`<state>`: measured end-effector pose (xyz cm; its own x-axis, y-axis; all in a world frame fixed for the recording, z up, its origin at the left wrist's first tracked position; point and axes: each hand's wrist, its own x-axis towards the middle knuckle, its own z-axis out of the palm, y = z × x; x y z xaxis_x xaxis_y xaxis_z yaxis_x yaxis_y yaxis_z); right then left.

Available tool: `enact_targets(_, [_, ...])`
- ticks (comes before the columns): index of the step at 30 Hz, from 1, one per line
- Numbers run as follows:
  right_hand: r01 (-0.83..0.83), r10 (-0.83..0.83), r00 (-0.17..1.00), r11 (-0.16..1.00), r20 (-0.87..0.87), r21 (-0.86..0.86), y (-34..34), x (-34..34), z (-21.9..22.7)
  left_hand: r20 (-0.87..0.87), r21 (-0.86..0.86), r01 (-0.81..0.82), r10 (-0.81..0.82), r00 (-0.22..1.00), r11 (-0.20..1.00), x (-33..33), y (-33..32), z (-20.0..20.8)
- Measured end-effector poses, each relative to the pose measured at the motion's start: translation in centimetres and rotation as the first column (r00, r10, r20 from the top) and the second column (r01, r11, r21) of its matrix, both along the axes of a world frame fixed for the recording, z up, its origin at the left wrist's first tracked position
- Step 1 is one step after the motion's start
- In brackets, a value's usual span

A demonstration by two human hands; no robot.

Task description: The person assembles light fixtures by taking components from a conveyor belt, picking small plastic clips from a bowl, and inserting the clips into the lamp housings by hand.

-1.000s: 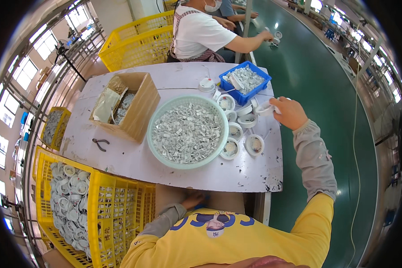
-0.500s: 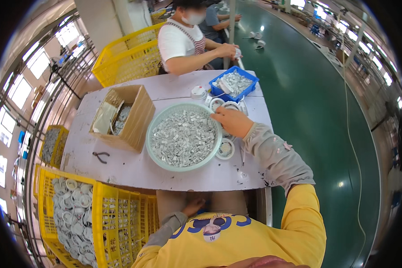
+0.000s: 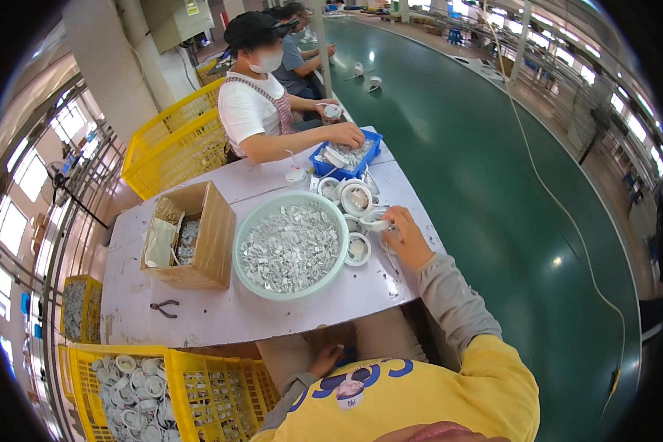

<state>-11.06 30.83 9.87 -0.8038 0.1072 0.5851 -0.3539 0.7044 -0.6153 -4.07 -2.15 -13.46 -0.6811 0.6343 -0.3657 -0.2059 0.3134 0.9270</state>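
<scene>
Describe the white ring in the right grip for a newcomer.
Find the pale tabletop beside the green conveyor belt, then the round mint-green basin on it. Just right of that lie loose ring-shaped parts. The white ring is the only one among them in the right grip.

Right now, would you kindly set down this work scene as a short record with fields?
Right hand: fingers on a white round part, right of the basin
Left hand: low at the lap, off the table
Basin: pale green, filled with small white pieces
Left of basin: open cardboard box
Before the box: dark-handled pliers
Beyond the round parts: blue bin, a co-worker's hand at it
Lower left: yellow crate of white parts
Right side: green belt
</scene>
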Motion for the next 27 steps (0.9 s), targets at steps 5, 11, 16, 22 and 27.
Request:
enact_targets(5, [-0.044, 0.051, 0.994, 0.996, 0.095, -0.078, 1.8, -1.3, 0.0, 0.108, 0.061, -0.009, 0.003, 0.994, 0.998, -0.4, -1.3, -2.3])
enact_targets(11, [-0.098, 0.127, 0.981, 0.976, 0.143, -0.195, 1.8, -2.4, 4.5, 0.270, 0.151, -0.109, 0.065, 0.961, 0.983, -0.7, -1.7, -2.6])
enact_targets(16, [-0.148, 0.226, 0.973, 0.773, 0.051, -0.616, 1.2, -3.0, 7.4, 0.253, 0.117, -0.051, 0.020, 0.967, 0.992, -0.8, -1.1, -1.9])
enact_targets(22, [-0.208, 0.246, 0.968, 0.700, -0.043, -0.683, -1.5, 5.7, 9.8, 0.235, 0.106, -0.040, 0.014, 0.972, 0.994, -0.6, -0.1, -1.6])
enact_targets(27, [-0.186, 0.372, 0.902, 0.792, 0.218, -0.581, -4.3, 12.1, 7.5, 0.186, 0.101, -0.035, 0.016, 0.982, 0.994, -0.6, -0.9, -1.2])
